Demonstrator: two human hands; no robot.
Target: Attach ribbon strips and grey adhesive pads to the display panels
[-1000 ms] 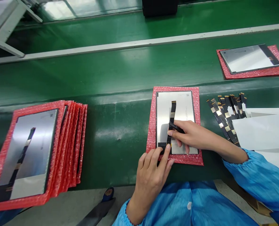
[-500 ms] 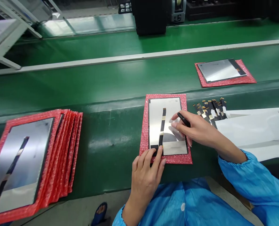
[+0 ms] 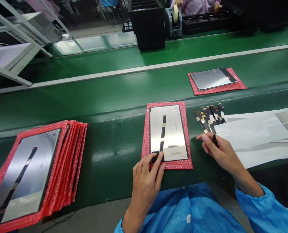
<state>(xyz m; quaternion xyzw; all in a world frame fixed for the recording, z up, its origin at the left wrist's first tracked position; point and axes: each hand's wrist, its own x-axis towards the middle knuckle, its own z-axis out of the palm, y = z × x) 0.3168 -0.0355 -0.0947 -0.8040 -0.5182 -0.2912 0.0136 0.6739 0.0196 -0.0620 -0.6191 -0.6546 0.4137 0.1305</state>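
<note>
— What is hard to make out close in?

— The left hand point(image 3: 146, 176) lies flat and ungripping. Its fingertips cover the near end of the black strip point(image 3: 162, 133), so the joint there is hidden. The right hand point(image 3: 218, 150) is curled around a thin black tool point(image 3: 214, 139), most of which is buried in the fingers.

— And the panel point(image 3: 174, 129)?

— It lies flat on its red mat point(image 3: 146, 136), near the front lip of the tabletop point(image 3: 115, 136), with the right hand just beside the mat.

— Is anything cut off?

— The stack of panels point(image 3: 37, 168) runs out at the lower left. The white sheets point(image 3: 255, 136) run off to the right and cover the lower ends of the loose strips point(image 3: 208, 116).

— Where is there open room?

— There is bare green between the stack and the mat. Beyond that, the belt is open up to the far panel point(image 3: 212, 78). Behind it stand a black box point(image 3: 149, 24) and a tape dispenser point(image 3: 173, 17).
</note>
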